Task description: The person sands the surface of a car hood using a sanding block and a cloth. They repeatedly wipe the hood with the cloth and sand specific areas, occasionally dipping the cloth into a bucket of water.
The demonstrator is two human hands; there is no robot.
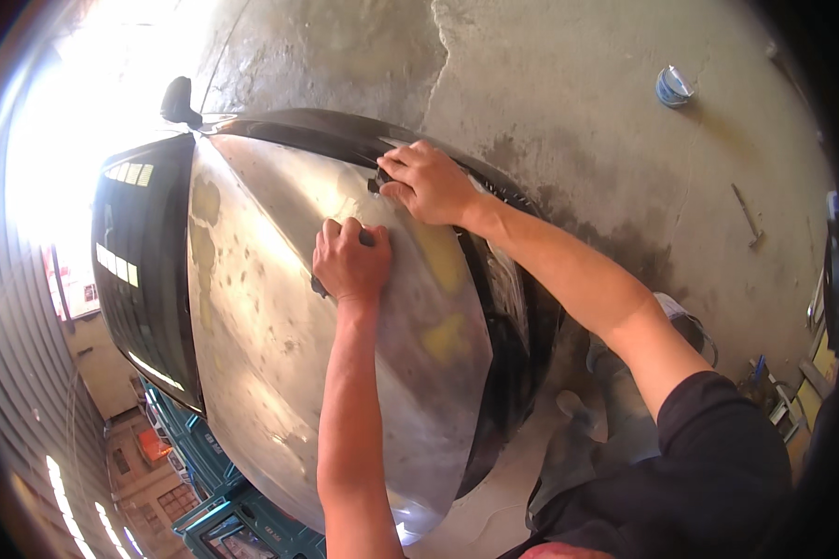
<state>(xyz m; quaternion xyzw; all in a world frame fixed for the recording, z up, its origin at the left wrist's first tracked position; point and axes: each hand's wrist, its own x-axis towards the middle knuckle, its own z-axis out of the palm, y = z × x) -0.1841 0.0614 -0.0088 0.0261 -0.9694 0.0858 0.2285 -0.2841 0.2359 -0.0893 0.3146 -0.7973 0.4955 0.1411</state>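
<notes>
Bent over a car hood (261, 307) of bare, sanded-looking metal with yellowish patches, I have both hands on its surface. My left hand (352, 261) is closed, knuckles up, near the middle of the hood. Dark bits of what it grips show beside the wrist and between the fingers. Farther up and to the right, my right hand (429, 184) is curled over a small dark block (377, 183) near the hood's edge. Most of what each hand holds is hidden under the fingers. I cannot tell whether it is one long piece or two.
The dark windshield (144, 270) and a side mirror (179, 101) lie at the left. A blue bucket (673, 88) and a hammer-like tool (747, 216) rest on the concrete floor to the right. Teal vehicle parts (261, 522) show at lower left; assorted items line the right edge.
</notes>
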